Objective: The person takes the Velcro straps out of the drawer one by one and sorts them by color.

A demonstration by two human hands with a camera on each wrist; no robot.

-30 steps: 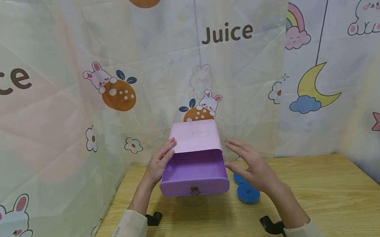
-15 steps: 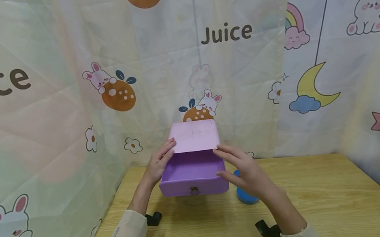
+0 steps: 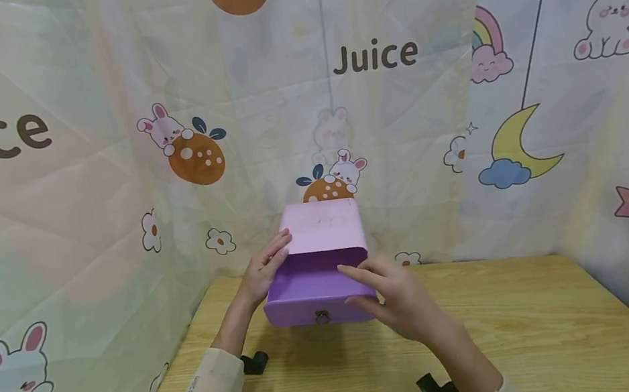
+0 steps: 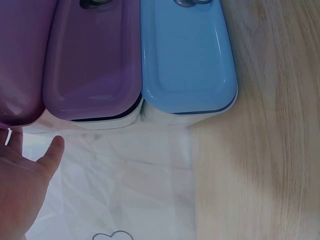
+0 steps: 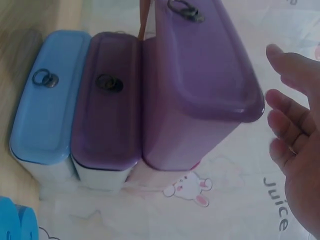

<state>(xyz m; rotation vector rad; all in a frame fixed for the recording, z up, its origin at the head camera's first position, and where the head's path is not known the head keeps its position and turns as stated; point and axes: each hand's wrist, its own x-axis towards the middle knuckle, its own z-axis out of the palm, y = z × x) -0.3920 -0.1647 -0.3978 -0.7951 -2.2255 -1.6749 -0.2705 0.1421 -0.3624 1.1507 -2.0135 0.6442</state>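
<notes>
A small pink drawer cabinet (image 3: 321,225) stands on the wooden table with its purple top drawer (image 3: 292,312) pulled out. That drawer has a ring pull on its front, and nothing lies in the part of it that shows. My left hand (image 3: 261,271) rests along the cabinet's left side, fingertips at the top edge. With fingers loosely extended, my right hand (image 3: 402,291) is at the drawer's right front corner, overlapping it in the head view. The right wrist view has its fingertips a little apart from the drawer front. Below, a second purple drawer (image 5: 107,115) and a blue drawer (image 5: 47,115) are closed.
Blue round pieces (image 5: 15,220) lie on the table to the cabinet's right, mostly hidden behind my right hand in the head view. Black angled parts (image 3: 438,391) are by each wrist. A printed cloth (image 3: 399,109) hangs behind the table.
My right hand has moved left from beside the cabinet to the open drawer's right front corner, covering the blue pieces. The left hand and the drawer have stayed put.
</notes>
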